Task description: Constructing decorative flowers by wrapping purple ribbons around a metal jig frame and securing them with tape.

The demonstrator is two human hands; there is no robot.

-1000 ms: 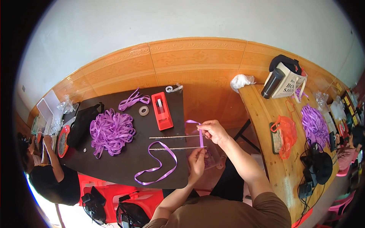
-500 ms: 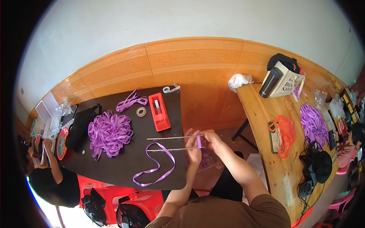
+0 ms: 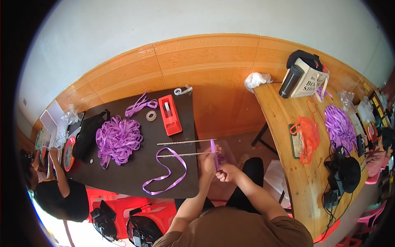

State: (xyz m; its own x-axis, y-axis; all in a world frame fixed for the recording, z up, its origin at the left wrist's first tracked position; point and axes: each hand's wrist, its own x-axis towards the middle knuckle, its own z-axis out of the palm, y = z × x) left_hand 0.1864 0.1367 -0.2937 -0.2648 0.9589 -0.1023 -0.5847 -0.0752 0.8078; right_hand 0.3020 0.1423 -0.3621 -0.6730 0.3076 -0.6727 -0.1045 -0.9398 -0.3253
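Two thin rods [image 3: 187,142] stick out side by side past the right edge of the dark table. A purple ribbon [image 3: 212,147] crosses them near their outer ends, and its strip runs down toward me. The ribbon's long tail [image 3: 184,173] lies in a loose loop on the table. My left hand [image 3: 207,164] is closed around the ribbon by the nearer rod's end, its fingers partly hidden behind the strip. Lower and to the right, my right hand [image 3: 226,173] pinches the ribbon's lower part.
On the dark table [image 3: 123,181] are a purple ribbon heap [image 3: 118,141], a red tape dispenser [image 3: 170,115], a tape roll [image 3: 151,115] and a black bag [image 3: 87,138]. A wooden table [image 3: 279,111] at right carries an orange plastic bag [image 3: 308,138]. Another person [image 3: 57,193] works at left.
My right hand has moved down and toward me from the rod ends, drawing the ribbon downward. My left fingers, spread out before, have closed at the nearer rod. The view has shifted slightly.
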